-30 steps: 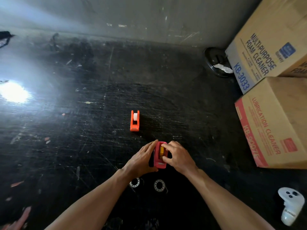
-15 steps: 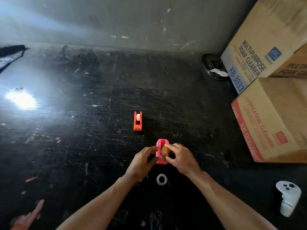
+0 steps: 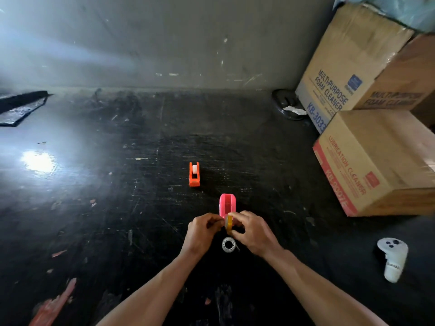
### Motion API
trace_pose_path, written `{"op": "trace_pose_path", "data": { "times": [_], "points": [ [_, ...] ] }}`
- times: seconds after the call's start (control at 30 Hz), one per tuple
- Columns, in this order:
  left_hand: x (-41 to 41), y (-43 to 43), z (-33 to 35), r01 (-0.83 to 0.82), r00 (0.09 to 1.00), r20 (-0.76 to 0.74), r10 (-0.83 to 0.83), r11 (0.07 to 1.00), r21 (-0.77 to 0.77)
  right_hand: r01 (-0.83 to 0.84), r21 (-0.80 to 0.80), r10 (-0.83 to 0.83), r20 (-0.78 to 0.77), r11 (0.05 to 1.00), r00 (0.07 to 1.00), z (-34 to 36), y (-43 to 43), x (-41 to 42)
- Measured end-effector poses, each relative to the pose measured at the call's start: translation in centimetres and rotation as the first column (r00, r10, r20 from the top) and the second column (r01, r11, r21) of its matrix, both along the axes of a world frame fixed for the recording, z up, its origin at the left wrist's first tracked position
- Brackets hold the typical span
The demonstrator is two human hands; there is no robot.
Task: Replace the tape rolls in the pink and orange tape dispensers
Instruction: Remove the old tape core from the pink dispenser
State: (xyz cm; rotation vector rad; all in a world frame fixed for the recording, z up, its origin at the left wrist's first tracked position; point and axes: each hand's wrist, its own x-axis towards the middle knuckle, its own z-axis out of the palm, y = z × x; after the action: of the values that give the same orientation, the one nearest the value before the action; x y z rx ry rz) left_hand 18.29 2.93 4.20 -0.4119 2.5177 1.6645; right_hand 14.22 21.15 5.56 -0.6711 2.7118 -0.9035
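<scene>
The pink tape dispenser (image 3: pixel 227 205) stands on the dark scratched floor just beyond my fingers. A small yellowish tape roll (image 3: pixel 228 223) is pinched upright at its near end between my left hand (image 3: pixel 204 231) and my right hand (image 3: pixel 252 232). Whether the roll still touches the dispenser is unclear. A clear tape roll (image 3: pixel 228 244) lies flat on the floor below my hands. The orange tape dispenser (image 3: pixel 194 174), with a white roll in it, stands farther away to the left.
Two stacked cardboard boxes (image 3: pixel 376 161) fill the right side. A white handheld controller (image 3: pixel 392 261) lies at the lower right. A dark round object (image 3: pixel 286 104) sits by the wall. A bright glare (image 3: pixel 38 161) marks the floor at left.
The yellowish roll has come up out of the pink dispenser toward me. Both hands slid back to the dispenser's near end. The camera tilted up, showing more wall.
</scene>
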Motion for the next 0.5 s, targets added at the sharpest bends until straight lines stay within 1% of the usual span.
{"op": "trace_pose_path", "data": {
  "times": [0.33,0.43,0.5],
  "points": [
    [0.9,0.2,0.1,0.037,0.999,0.03,-0.036,0.998,-0.042,0.001,-0.012,-0.001,0.017,1.0,1.0,-0.1,0.3,0.9],
    [0.8,0.1,0.0,-0.016,0.999,0.042,0.016,1.0,-0.01,0.053,-0.028,-0.052,0.016,0.998,0.999,-0.5,0.5,1.0],
    [0.9,-0.1,-0.2,-0.07,0.996,0.051,0.071,0.997,-0.014,0.139,-0.055,-0.138,0.025,0.989,0.99,-1.3,1.0,1.2]
  ]
}}
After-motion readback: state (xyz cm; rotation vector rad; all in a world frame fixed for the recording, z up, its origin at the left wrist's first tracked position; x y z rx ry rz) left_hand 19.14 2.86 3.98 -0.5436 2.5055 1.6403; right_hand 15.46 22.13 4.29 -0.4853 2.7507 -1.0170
